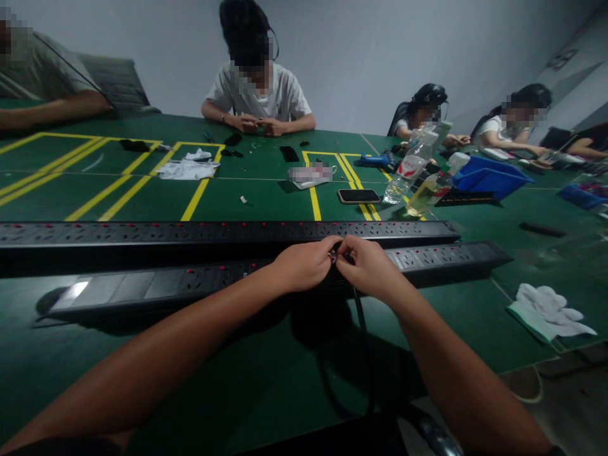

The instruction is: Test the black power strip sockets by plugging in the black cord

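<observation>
Black cable [361, 329] end pinched between both hands [332, 263], fingers pressed together over the near power strip [427, 258]; probably mid-fitting, steady alignment needed.

Both hands, left hand [304, 263] and right hand [368, 266], are pinched together over the near power strip [190, 285], which bars the way from nine to three o'clock. A second strip [190, 232] walls off twelve. A black cable [363, 342] hangs at six. Bottles [411, 168] crowd one o'clock; white gloves [551, 310] lie at four. Bare green table [237, 373] opens at seven.
</observation>
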Demonstrator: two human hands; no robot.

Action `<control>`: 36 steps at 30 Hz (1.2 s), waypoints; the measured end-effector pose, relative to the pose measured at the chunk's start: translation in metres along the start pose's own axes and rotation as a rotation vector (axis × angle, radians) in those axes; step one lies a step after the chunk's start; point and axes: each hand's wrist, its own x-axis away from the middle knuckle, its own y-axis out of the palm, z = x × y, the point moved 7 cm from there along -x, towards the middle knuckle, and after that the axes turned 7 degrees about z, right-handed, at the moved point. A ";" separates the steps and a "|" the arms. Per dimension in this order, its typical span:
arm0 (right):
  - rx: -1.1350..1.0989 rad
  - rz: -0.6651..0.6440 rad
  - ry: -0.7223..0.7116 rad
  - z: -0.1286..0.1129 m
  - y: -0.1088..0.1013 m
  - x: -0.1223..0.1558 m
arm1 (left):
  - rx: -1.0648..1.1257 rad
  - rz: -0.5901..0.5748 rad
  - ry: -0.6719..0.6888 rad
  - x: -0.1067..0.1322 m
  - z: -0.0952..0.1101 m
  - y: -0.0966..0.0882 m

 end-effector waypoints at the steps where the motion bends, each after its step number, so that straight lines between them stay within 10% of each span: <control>1: -0.001 -0.018 -0.008 0.000 0.002 -0.002 | -0.002 0.000 0.000 0.000 0.000 0.000; 36: -0.136 0.039 -0.010 0.017 0.006 0.009 | -0.133 0.013 0.081 0.003 0.010 -0.001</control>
